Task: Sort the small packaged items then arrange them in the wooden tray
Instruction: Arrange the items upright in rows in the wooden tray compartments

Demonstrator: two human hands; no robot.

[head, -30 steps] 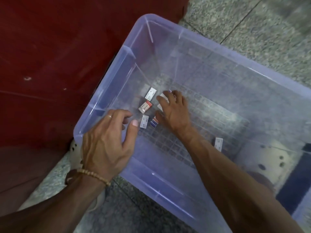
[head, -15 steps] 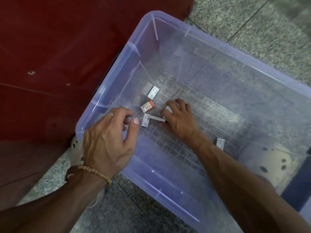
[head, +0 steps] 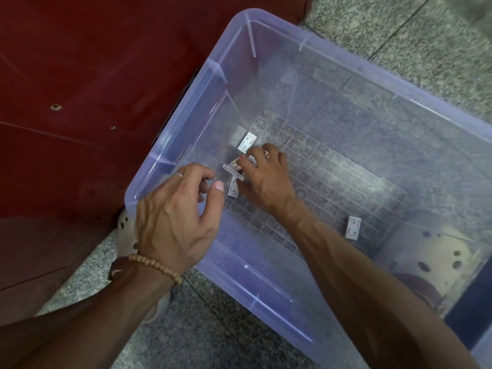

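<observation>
Several small packaged items lie on the gridded bottom of a clear plastic bin (head: pixel 266 278). My right hand (head: pixel 266 179) reaches into the bin and its curled fingers grip a few packets together, among them a thin white box (head: pixel 232 171) and a red-and-white packet (head: pixel 236 163). One white packet (head: pixel 247 142) lies just beyond that hand, and another white packet (head: pixel 233 189) lies beside its thumb. A lone white packet (head: pixel 353 227) rests further right. My left hand (head: pixel 178 219) hovers over the bin's near left rim, fingers loosely curled, holding nothing. No wooden tray is in view.
The bin stands on a speckled granite floor (head: pixel 202 336). A dark red panel (head: pixel 80 102) runs close along its left side. A white perforated shoe (head: pixel 125 230) shows under my left hand, and a second shoe (head: pixel 439 251) shows through the bin's right side.
My right hand picked up the thin white box and shifted left onto the red-and-white packet, gathering packets. My left hand stayed near the rim.
</observation>
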